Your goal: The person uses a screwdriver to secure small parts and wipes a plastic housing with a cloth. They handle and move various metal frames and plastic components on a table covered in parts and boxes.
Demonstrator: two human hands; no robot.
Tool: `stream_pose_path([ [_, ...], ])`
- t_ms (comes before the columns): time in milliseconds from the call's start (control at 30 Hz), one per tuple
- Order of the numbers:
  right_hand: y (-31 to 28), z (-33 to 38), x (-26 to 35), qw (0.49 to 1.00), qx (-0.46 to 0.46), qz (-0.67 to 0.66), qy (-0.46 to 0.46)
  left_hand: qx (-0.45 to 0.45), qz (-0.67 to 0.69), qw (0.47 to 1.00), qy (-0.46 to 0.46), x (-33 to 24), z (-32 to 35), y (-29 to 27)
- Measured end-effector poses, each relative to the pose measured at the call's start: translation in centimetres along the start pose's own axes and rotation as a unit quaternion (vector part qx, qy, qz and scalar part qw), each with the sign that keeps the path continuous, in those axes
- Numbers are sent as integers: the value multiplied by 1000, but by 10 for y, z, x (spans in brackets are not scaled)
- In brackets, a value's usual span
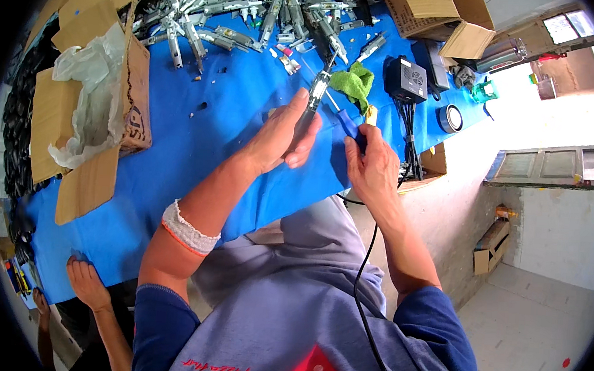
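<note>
My left hand (283,133) is closed around a long, narrow grey-and-silver device body (313,97), held tilted with its thin far end pointing away from me. Its exact kind does not show. To the right, my right hand (374,165) curls its fingers round the blue handle of a screwdriver (347,123), whose thin shaft points away and to the left. A yellow piece (371,115) shows just beyond the right fingertips, beside a crumpled green cloth (354,83). Part of the blue handle is hidden by the right hand.
A pile of similar device bodies (271,15) covers the far side of the blue-covered table (175,156). An open cardboard box (138,95) with plastic stands left, another (426,12) far right. A black fan unit (408,79) trails cables. Another person's hand (88,285) rests at lower left.
</note>
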State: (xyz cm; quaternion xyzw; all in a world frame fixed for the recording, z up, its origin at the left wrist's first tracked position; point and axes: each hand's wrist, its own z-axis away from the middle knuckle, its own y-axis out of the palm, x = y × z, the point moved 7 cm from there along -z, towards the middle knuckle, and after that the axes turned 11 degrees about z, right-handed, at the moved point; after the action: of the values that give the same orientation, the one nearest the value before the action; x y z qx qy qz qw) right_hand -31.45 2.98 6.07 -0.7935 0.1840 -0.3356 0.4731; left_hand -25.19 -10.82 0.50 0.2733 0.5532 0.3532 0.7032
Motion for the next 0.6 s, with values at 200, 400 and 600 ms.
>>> stream_pose_path([
  [200,-14,26,-29,964,31,-208,164,-8,-30,999,20,-2,1,5],
  [400,-21,44,-48,901,-21,-388,191,-72,-14,995,68,4,21,1],
  [600,-33,51,-47,860,-32,-460,219,-131,68,988,47,32,76,-4],
])
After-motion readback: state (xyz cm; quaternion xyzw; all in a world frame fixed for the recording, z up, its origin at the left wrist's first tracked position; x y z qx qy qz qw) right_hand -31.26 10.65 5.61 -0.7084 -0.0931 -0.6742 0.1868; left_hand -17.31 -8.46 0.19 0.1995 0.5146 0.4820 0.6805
